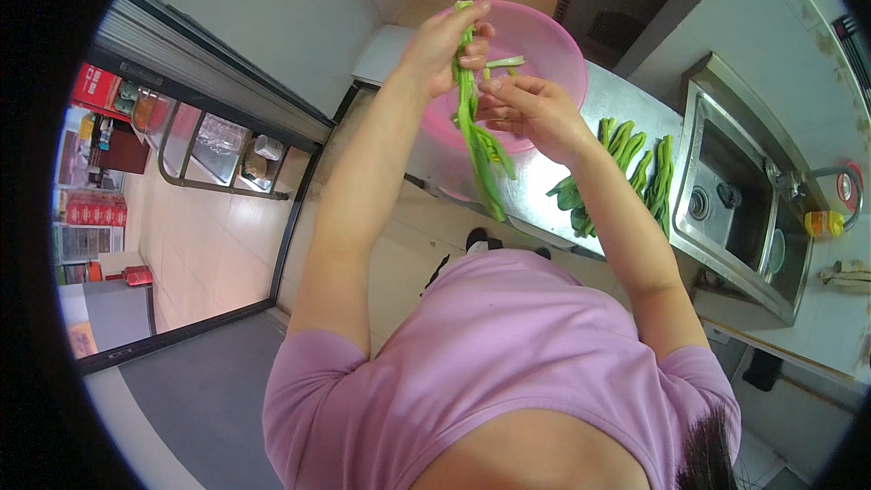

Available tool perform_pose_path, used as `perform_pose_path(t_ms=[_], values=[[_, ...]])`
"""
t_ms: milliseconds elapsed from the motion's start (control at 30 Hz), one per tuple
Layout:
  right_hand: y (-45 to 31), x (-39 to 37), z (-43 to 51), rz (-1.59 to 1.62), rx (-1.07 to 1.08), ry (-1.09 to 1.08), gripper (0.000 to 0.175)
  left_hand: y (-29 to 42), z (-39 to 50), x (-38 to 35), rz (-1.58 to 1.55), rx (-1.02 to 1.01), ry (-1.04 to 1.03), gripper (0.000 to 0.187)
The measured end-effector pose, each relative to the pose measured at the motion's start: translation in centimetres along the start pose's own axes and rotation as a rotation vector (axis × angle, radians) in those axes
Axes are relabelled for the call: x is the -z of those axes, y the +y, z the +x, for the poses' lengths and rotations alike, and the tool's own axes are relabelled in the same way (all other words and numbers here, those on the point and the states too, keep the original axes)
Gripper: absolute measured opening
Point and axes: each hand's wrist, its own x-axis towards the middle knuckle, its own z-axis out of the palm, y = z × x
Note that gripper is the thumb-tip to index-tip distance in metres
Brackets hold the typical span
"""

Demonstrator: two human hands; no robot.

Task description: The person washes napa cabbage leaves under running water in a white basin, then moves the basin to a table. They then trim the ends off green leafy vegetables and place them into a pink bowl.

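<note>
My left hand (452,47) is closed around leafy green stems (468,105), which look like choy sum. Their pale cut ends point up past the thumb and the leaves hang down over the near rim of a pink plastic basin (568,47). Close beside the stems is my right hand (527,109), its fingers bent with thumb and forefinger near each other. Whether it pinches anything is unclear. Inside the basin lie a few short stem pieces (505,62). More bunches of the same greens (622,146) rest on the metal counter right of the basin, partly behind my right forearm.
The stainless steel counter (544,180) runs to a sink (721,197) with a faucet (789,184) and a dark scrubber (728,195). A yellow-labelled container (823,223) stands behind the sink. To the left, a dark-framed doorway (286,245) opens onto a room with a metal rack (224,184).
</note>
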Motion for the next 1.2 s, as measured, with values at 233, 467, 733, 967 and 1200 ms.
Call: perform_pose_path(t_ms=[233, 467, 733, 967, 1200], values=[[-0.6, -1.6, -1.2, -0.094, 0.102, 0.227, 0.023, -0.7, -0.5, -2.4, 0.026, -0.141, 0.01, 0.026], [-1.6, -0.4, -1.8, 0.028, 0.083, 0.178, 0.025, -0.4, -0.8, -1.1, 0.05, -0.08, -0.144, 0.031], [-2.7, 0.7, -3.2, 0.216, -0.06, 0.017, 0.032, 0.6, -1.0, -0.2, 0.04, -0.097, -0.126, 0.034], [-2.1, 1.2, -3.8, 0.131, -0.019, 0.084, 0.025, 0.3, -1.0, -0.5, 0.106, -0.138, -0.163, 0.038], [-1.7, 2.2, -4.0, 0.116, -0.024, 0.165, 0.018, -0.2, -0.9, -1.6, 0.156, -0.169, -0.054, 0.032]])
